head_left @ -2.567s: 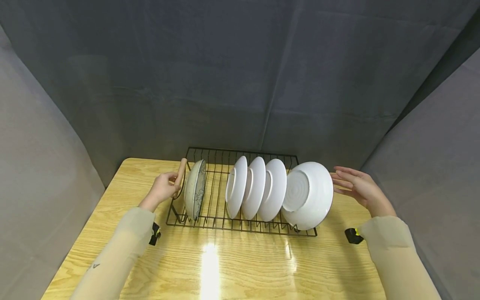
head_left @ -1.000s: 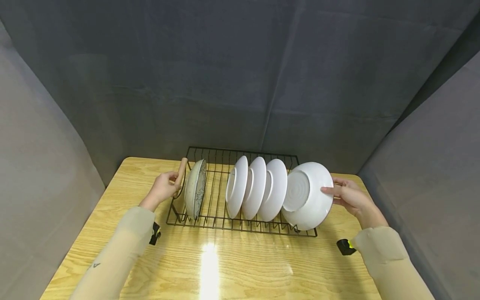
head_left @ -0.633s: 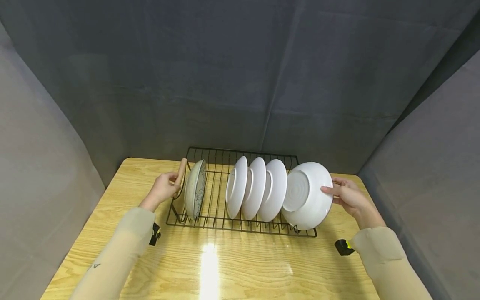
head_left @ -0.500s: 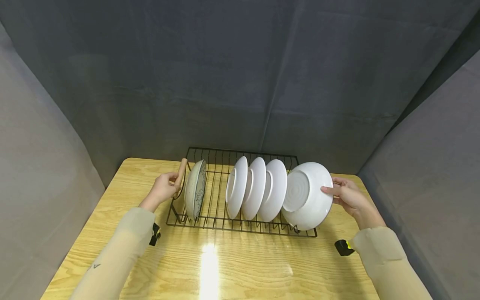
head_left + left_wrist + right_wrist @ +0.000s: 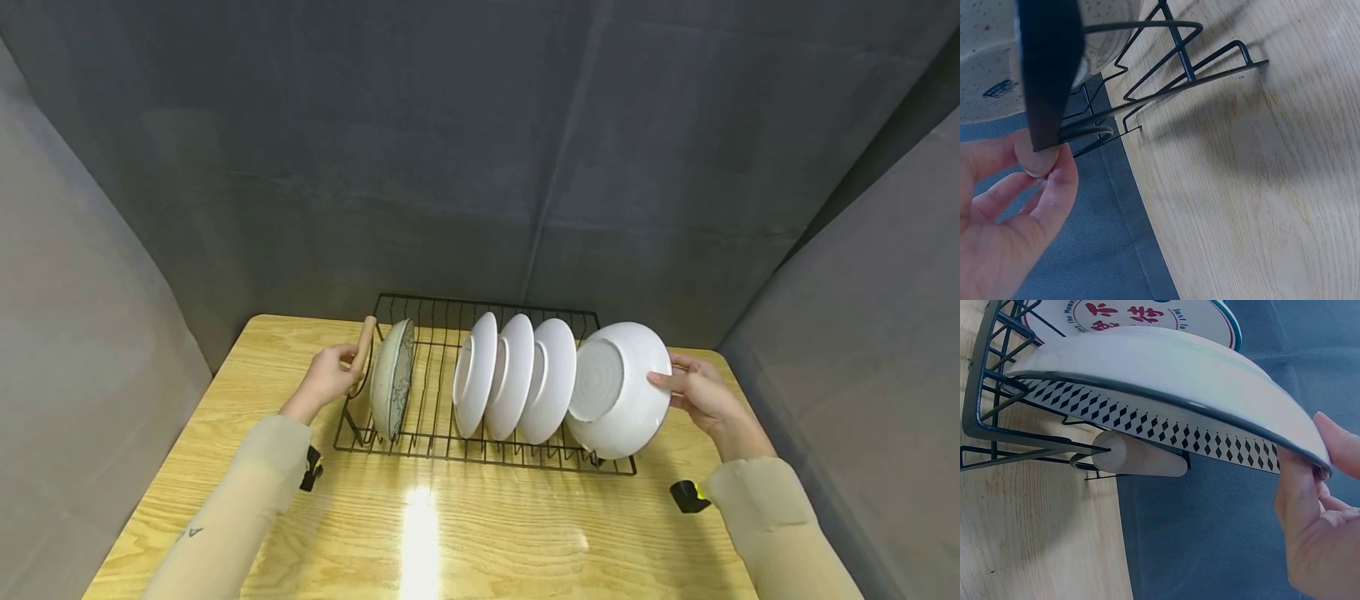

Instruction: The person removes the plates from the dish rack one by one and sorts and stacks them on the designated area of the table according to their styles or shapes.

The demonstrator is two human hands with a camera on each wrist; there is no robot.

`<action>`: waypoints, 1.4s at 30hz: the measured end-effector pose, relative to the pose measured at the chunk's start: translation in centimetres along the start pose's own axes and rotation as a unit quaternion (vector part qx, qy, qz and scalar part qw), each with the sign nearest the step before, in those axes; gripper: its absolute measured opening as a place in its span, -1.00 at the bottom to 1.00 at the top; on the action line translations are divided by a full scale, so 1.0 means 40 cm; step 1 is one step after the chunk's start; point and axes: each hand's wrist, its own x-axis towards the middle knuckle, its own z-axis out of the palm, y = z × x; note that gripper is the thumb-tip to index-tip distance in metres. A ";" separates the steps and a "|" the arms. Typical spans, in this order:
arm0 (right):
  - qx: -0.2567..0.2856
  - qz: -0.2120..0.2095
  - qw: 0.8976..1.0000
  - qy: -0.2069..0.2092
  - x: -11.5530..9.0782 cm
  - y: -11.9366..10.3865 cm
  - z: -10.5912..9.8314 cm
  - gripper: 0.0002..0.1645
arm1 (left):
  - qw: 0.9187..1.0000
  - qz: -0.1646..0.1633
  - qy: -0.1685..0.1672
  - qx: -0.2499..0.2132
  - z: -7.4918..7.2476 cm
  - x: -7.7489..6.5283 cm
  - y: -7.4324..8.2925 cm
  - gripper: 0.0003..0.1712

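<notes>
Our left hand [image 5: 326, 377] pinches the black wire rack [image 5: 480, 462] by its cylindrical pale wooden handle [image 5: 363, 343], our right hand [image 5: 705, 396] the round white ceramic bowl [image 5: 636, 392] tilted in the rack's right end, seemingly a gripping step whose next move needs steadiness.

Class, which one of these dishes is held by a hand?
The large white bowl at the far right of the rack: the right hand pinches its edge. The three white plates and the speckled bowl stand unheld.
</notes>
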 end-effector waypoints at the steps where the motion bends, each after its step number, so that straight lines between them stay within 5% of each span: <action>1: 0.004 0.000 1.000 0.003 -0.001 -0.001 -0.001 -0.75 | 1.000 0.000 0.000 -0.001 0.000 0.000 0.000 -0.42; 24: 0.092 -0.076 0.993 0.018 -0.052 -0.075 -0.020 -0.71 | 1.000 -0.009 -0.004 0.001 -0.003 -0.001 0.000 -0.41; 37: 0.167 -0.160 0.972 0.032 -0.065 -0.106 -0.054 -0.72 | 1.000 -0.011 -0.005 -0.005 -0.001 0.002 -0.002 -0.42; 42: 0.182 -0.193 0.962 0.069 -0.066 -0.107 -0.070 -0.73 | 1.000 -0.006 -0.002 -0.008 0.000 0.000 -0.004 -0.43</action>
